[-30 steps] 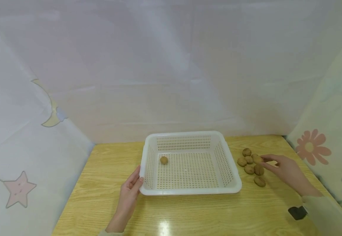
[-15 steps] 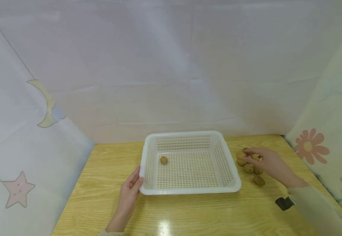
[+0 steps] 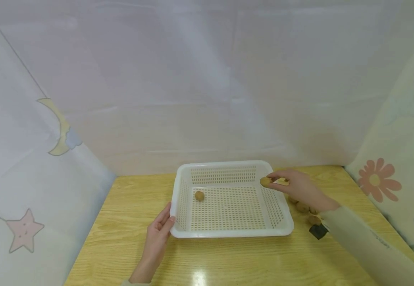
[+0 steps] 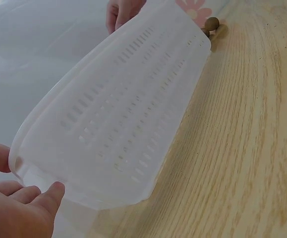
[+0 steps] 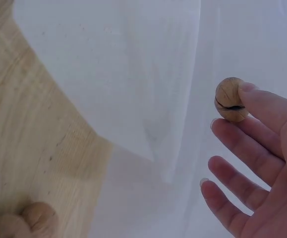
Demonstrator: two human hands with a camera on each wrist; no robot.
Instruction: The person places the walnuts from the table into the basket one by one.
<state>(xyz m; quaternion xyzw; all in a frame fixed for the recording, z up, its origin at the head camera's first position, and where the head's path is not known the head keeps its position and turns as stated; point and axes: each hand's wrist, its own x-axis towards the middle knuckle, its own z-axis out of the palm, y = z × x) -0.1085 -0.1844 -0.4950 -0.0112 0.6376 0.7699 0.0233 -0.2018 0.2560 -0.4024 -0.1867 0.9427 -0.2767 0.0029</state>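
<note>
Apparently a placing step, walnut into basket; next move likely calls for lowering the nut past the rim, then parting thumb and fingers. Nearest: yellow wood-grain table (image 3: 242, 262). Left hand (image 3: 155, 234) grips the near-left rim of the white perforated plastic basket (image 3: 232, 233), thumb on top, fingers at the outside. Right of the basket, loose brown round walnuts (image 3: 302, 207) on the table, partly behind the right arm, count unclear. Inside, left part of the floor: one brown walnut (image 3: 199, 196), by itself. Farther, right hand (image 3: 305, 190) pinches a tan, seamed walnut (image 5: 230, 99) between thumb and fingertips, lower fingers spread loosely. That nut sits by the basket's far-right corner; can't tell exact height over the rim. Farthest: pale backdrop (image 3: 149, 79).
</note>
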